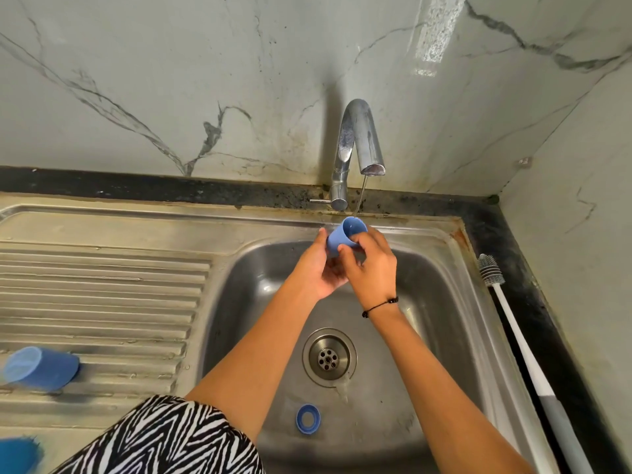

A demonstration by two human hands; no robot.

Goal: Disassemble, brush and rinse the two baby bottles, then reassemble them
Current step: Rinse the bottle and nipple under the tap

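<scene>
A thin stream is discharged from the chrome faucet [357,145]. Veined marble wall panels [171,80] are fitted behind a black countertop strip [136,189].

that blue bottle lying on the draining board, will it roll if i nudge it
Probably: the blue bottle lies on its side and looks round. The draining board ridges may check it. It looks like light plastic, likely wet and slippery.

blue cup [41,369]: motion-blurred | blue object [17,455]: cut by left edge, unidentifiable
</scene>
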